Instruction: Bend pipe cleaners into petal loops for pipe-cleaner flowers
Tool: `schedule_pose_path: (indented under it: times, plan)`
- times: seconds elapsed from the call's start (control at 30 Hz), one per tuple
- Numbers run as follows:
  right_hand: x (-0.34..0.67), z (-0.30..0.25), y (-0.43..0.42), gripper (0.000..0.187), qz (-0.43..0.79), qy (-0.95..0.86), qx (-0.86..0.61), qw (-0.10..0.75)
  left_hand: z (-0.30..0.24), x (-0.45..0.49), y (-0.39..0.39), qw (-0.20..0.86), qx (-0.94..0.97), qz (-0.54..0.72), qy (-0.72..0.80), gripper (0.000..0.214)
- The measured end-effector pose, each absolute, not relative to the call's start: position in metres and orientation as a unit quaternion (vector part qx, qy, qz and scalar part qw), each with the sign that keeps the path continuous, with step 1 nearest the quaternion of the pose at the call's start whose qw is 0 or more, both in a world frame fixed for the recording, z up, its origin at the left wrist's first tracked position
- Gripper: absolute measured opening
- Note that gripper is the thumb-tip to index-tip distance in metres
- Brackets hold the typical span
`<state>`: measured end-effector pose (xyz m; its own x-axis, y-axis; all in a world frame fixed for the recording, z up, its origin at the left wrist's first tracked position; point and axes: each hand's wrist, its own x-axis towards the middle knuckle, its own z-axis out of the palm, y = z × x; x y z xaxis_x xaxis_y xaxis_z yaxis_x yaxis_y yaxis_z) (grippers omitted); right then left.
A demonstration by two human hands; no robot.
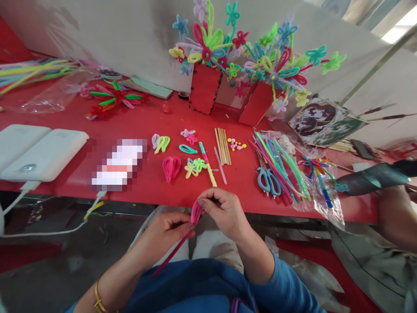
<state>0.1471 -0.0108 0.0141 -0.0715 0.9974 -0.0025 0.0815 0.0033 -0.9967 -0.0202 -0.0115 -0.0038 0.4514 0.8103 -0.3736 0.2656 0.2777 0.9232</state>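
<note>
A bright pink pipe cleaner (pixel 195 213) is bent into a narrow loop at its upper end, and its long tail hangs down to the left over my lap. My left hand (pixel 174 228) pinches it at the base of the loop. Higher up, my right hand (pixel 223 211) grips the loop's top between thumb and fingers. Just beyond my hands on the table lie pink loops (pixel 171 168), a teal loop (pixel 188 149), small yellow and green pipe-cleaner flowers (pixel 195 167) and a stick wrapped in coloured pipe cleaner (pixel 207 163).
The red table (pixel 146 126) also bears wooden sticks (pixel 223 147), beads (pixel 236 144), blue-handled scissors (pixel 269 181), loose pipe cleaners (pixel 283 167), a phone (pixel 119 165) and white power banks (pixel 45 152) with cables. Finished bouquets (pixel 211 48) stand behind. Another person's arm (pixel 395 213) is at right.
</note>
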Motion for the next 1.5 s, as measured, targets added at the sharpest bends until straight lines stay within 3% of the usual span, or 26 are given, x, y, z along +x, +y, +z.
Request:
schedule_pose_path:
  times: [0.17,0.37,0.87,1.27,1.5]
  plan:
    - [0.142,-0.001,-0.013,0.015,0.561,-0.46,-0.48,0.493,-0.008,-0.021,-0.011,0.66,0.523,0.273,0.465,0.023]
    - [0.135,-0.017,-0.021,0.008,0.574,-0.491,-0.443,0.483,-0.009,-0.019,-0.013,0.67,0.485,0.301,0.475,0.023]
    - [0.133,-0.009,-0.023,0.009,0.559,-0.498,-0.462,0.476,-0.002,-0.017,-0.013,0.668,0.491,0.291,0.478,0.021]
    - [0.136,-0.01,-0.02,0.022,0.592,-0.42,-0.481,0.492,-0.005,-0.016,-0.016,0.657,0.523,0.254,0.48,0.02]
    - [0.141,-0.005,-0.016,0.018,0.589,-0.398,-0.494,0.501,-0.008,-0.015,-0.016,0.64,0.563,0.21,0.479,0.023]
